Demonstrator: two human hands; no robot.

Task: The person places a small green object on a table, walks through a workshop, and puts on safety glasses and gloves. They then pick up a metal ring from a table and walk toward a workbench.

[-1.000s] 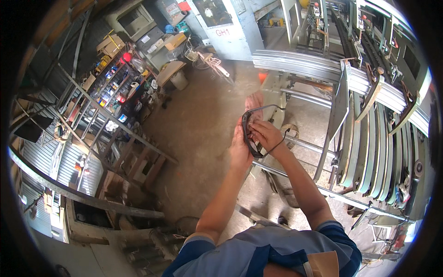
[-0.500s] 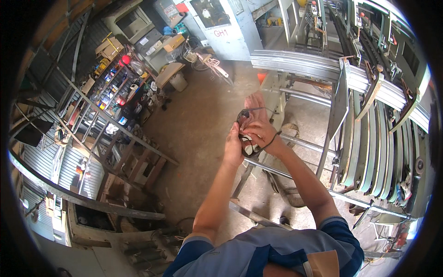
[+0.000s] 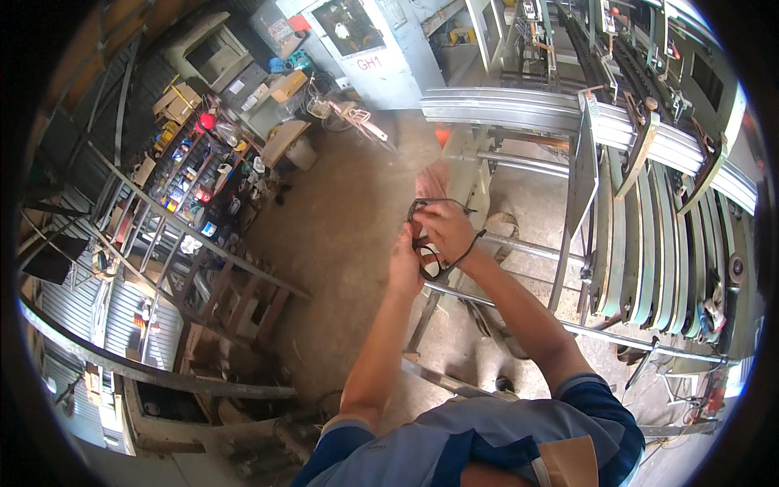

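Between my two hands is a pair of dark-framed eyeglasses [image 3: 425, 276], both temple arms sticking out to the right. My left hand [image 3: 405, 256] grips the frame's left edge, thumb uppermost. My right hand [image 3: 449, 230] lies over the glasses with its fingers bent in against the lens area, where they partly hide the frame. A pinkish cloth [image 3: 433, 180] shows just beyond my right fingers; how much of it lies inside that hand is hidden.
A metal frame with long aluminium rails [image 3: 511, 109] and green slats [image 3: 649, 260] stands at right. Cluttered shelves [image 3: 191, 174] and a steel railing [image 3: 195, 235] are at left. A bicycle [image 3: 357, 122] leans near a pale blue door panel [image 3: 369, 61].
The room has shifted slightly left in view. My right fingers have moved over the glasses, and less of the cloth shows beyond them.
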